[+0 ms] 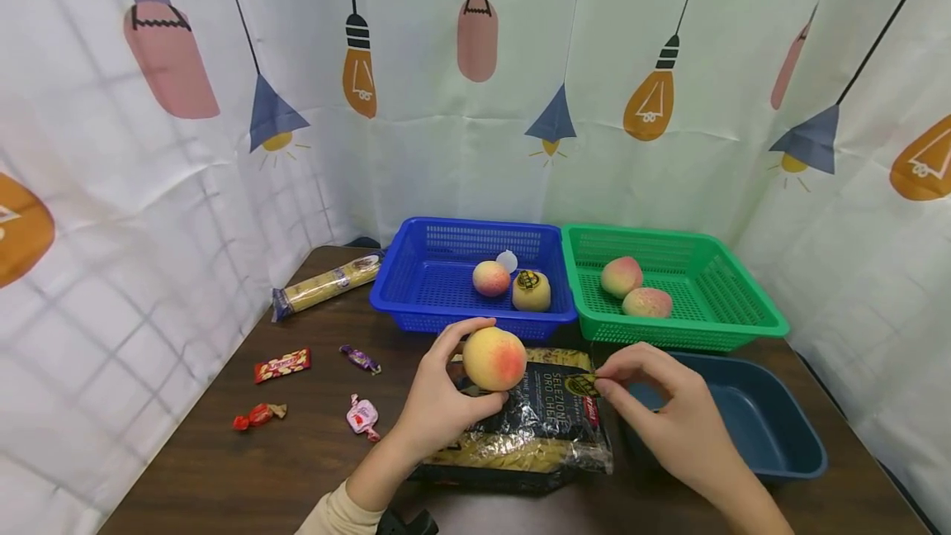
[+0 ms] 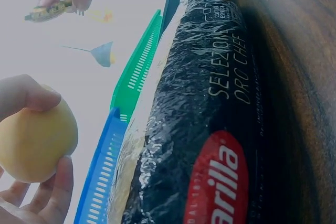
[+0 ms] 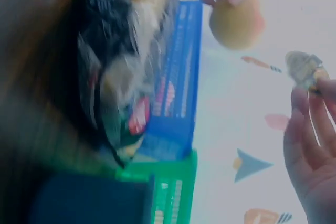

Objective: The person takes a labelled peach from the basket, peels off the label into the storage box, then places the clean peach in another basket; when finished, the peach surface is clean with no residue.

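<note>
My left hand (image 1: 466,370) grips a yellow-red peach (image 1: 494,359) above a black pasta bag (image 1: 535,428) lying on the wooden table. The left wrist view shows the same peach (image 2: 34,142) between thumb and fingers (image 2: 59,182). To the right, my right hand (image 1: 605,380) pinches a small black-and-yellow sticker (image 1: 583,385), apart from the peach. In the right wrist view the sticker (image 3: 304,69) sits at the fingertips (image 3: 299,98), with the peach (image 3: 236,22) further off.
A blue basket (image 1: 401,291) behind holds a peach (image 1: 491,278) and a stickered peach (image 1: 531,291). A green basket (image 1: 743,304) holds two peaches. A dark blue tray (image 1: 780,436) stands at right. Wrapped candies (image 1: 282,365) and a spaghetti pack (image 1: 327,284) lie at left.
</note>
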{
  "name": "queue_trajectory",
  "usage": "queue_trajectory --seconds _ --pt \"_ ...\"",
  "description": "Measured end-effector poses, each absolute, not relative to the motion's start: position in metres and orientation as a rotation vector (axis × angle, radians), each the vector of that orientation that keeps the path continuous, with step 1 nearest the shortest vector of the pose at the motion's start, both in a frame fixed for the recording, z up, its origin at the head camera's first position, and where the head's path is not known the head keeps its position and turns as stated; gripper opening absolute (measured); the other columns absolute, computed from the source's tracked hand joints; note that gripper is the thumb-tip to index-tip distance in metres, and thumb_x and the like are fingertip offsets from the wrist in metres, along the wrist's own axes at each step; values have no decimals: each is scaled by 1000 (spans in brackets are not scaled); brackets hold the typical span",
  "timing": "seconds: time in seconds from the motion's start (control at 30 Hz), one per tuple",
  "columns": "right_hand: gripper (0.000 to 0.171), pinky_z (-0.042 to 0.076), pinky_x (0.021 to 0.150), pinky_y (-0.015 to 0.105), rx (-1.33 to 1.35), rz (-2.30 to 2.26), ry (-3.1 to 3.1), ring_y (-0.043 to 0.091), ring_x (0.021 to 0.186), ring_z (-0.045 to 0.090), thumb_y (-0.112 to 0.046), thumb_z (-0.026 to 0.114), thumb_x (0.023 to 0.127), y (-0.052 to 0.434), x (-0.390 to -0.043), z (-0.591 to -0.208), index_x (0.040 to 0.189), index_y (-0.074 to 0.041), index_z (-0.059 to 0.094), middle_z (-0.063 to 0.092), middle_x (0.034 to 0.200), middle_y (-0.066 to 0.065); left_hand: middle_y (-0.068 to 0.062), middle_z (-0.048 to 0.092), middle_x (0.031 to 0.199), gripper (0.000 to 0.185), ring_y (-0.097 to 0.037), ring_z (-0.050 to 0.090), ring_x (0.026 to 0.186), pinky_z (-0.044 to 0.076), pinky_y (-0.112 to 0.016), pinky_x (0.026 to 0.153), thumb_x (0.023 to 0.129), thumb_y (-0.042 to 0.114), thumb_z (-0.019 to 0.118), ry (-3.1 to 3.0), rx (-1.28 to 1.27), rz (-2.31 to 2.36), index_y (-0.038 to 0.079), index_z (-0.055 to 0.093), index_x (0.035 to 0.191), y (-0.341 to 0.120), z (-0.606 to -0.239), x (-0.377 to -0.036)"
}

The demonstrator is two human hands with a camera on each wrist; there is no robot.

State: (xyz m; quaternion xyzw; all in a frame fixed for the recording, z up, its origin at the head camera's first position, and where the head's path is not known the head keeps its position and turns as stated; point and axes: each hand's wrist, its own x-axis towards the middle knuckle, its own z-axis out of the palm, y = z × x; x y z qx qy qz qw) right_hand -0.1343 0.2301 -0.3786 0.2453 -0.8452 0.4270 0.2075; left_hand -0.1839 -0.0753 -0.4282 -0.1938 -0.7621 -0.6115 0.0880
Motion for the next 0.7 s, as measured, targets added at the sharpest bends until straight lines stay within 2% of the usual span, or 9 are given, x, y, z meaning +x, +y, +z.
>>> queue_trajectory --seconds 0.17,0.4,0.7 --pt "25 61 88 18 593 1190 -2508 5 94 77 -6 76 105 263 -137 -363 118 -26 77 79 109 -10 5 63 150 90 -22 64 120 63 -35 97 75 6 97 -2278 -580 -1809 41 62 150 -75 -429 -185" --pt "17 64 80 25 673 1109 -2686 10 91 78 -15 77 106 299 -157 -346 117 -28 78 80 110 -9 4 63 149 90 -23 64 121 62 -35 97 75 5 98 -2279 -567 -1805 41 62 150 -76 -428 -184" --pt "6 60 71 29 811 1080 -2977 8 82 73 -24 74 109 328 -190 -356 113 -24 77 77 103 -5 1 62 150 91 -23 65 120 62 -34 97 75 5 98 -2270 -580 -1829 38 62 151 -75 -428 -183"
